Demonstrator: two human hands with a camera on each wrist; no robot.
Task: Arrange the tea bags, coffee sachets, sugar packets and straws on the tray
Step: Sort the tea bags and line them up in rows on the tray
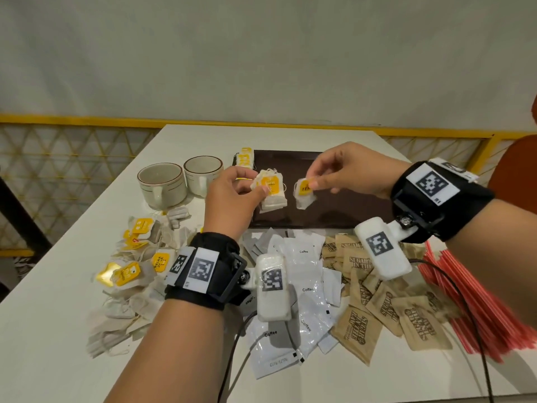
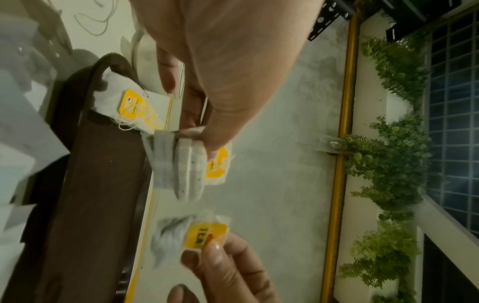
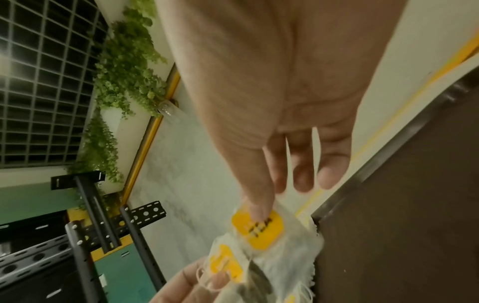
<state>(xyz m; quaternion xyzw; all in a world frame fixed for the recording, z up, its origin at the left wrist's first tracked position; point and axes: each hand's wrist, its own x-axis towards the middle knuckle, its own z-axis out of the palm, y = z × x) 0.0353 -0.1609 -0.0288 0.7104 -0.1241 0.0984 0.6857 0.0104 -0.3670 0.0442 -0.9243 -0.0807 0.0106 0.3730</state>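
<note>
My left hand [image 1: 250,189] pinches a small stack of tea bags [image 1: 271,191] with yellow tags above the left part of the dark brown tray [image 1: 343,205]. My right hand [image 1: 315,181] pinches a single tea bag [image 1: 303,191] by its yellow TEA tag [image 2: 204,235], a little right of the stack and apart from it. The left wrist view shows the held stack [image 2: 186,168] edge-on; the right wrist view shows my thumb on the tag [image 3: 259,227]. One more tea bag [image 1: 245,158] lies at the tray's far left corner.
Two empty cups [image 1: 162,184] stand left of the tray. Loose tea bags [image 1: 130,274] lie in a heap at the left, white coffee sachets [image 1: 302,289] in the middle, brown sugar packets [image 1: 386,309] to their right, red straws [image 1: 476,301] at the far right.
</note>
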